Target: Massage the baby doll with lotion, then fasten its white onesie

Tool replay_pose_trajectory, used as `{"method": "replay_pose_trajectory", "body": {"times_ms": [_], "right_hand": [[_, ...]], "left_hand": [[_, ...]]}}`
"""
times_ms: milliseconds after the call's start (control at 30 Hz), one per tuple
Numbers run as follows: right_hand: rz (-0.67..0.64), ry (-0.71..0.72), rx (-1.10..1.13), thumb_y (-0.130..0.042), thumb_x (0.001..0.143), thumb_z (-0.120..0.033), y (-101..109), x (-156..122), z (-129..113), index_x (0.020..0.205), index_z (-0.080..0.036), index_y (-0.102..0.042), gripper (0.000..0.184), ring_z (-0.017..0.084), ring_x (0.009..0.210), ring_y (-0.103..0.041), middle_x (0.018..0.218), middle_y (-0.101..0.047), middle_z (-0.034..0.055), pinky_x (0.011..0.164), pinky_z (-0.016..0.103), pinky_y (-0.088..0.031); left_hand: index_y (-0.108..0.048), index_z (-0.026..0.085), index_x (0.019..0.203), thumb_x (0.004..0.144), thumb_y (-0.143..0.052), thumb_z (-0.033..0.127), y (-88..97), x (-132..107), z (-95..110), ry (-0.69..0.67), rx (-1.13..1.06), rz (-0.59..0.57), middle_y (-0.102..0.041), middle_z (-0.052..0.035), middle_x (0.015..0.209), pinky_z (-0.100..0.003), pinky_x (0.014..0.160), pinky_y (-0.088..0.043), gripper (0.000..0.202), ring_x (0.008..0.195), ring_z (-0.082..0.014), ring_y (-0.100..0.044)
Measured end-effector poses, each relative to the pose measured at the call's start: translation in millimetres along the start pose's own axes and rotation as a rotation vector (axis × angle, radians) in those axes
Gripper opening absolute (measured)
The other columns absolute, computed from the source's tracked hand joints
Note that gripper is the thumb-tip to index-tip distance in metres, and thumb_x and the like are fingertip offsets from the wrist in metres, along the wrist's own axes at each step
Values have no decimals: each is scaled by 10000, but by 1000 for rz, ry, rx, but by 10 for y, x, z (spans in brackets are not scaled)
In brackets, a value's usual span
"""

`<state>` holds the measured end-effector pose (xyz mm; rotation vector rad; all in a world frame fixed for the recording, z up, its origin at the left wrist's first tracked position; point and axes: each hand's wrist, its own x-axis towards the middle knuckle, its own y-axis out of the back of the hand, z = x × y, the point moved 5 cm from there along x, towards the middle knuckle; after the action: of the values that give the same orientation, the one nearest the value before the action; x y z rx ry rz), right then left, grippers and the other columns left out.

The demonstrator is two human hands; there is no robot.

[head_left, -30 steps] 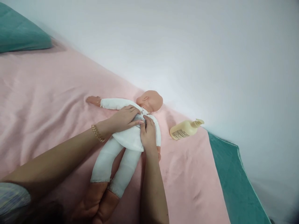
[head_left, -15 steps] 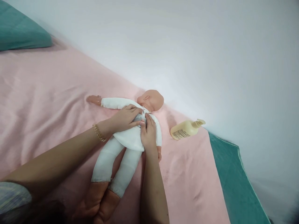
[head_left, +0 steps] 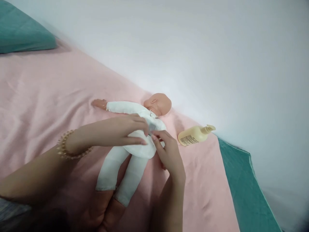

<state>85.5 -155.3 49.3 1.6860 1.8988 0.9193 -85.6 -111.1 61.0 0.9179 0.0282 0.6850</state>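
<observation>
A baby doll (head_left: 141,175) with a white cloth body lies on a pink blanket (head_left: 200,193), its bald plastic head (head_left: 160,103) turned away at the wall side. Over the doll's torso is my left hand (head_left: 120,129), wearing a beaded bracelet (head_left: 64,146) at the wrist; its fingers are extended and the thumb stands apart. My right hand (head_left: 169,153) is on the torso's right side, fingers bent and thumb apart, nothing visible in it. The fingertips of both hands come close together near a greyish patch (head_left: 152,122) on the torso. Whether they touch the cloth is hard to tell.
A yellow pump bottle (head_left: 191,135) lies tilted to the right of the doll. Green fabric (head_left: 238,170) shows past the blanket's right edge, and a green pillow (head_left: 24,30) is at upper left. A pale wall (head_left: 193,58) borders the far side.
Both hands have come off the doll's upper torso and drawn back toward me. My right hand has shifted right with its fingers bending. The doll and bottle stay in place.
</observation>
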Motion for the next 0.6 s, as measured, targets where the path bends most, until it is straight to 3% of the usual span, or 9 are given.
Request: {"method": "replay_pose_trajectory", "body": {"times_ms": [100, 167, 367, 600], "right_hand": [[-314, 25, 37, -514, 975, -250, -62, -123, -129, 921, -258, -747, 239, 156, 874, -640, 954, -690, 15, 791, 296, -498], [-408, 3, 21, -519, 970, -207, -111, -155, -141, 896, -267, -758, 257, 146, 857, -632, 951, -684, 5, 777, 294, -487], [-469, -21, 67, -598, 937, -219, -250, -104, -14, 935, -308, -779, 201, 149, 882, -614, 966, -666, -7, 786, 303, -495], [-468, -69, 116, -640, 899, -160, -429, -28, 121, 897, -304, -798, 214, 135, 826, -606, 871, -656, -12, 757, 293, -498]], "left_hand": [[-712, 262, 1004, 948, -537, 467, -44, -129, 203, -40, -129, -231, -703, -25, 1048, -320, 887, -482, 275, 1006, -243, -620], [-717, 239, 952, 951, -527, 452, -103, -156, 227, -31, -133, -292, -705, -36, 991, -308, 888, -478, 286, 970, -237, -625], [-721, 239, 946, 868, -632, 446, -242, -108, 82, 32, -126, -354, -708, -42, 1015, -320, 849, -491, 238, 959, -247, -622], [-743, 256, 947, 715, -727, 518, -314, -71, -119, 7, -153, -377, -724, -39, 944, -362, 803, -529, 351, 913, -268, -633]]}}
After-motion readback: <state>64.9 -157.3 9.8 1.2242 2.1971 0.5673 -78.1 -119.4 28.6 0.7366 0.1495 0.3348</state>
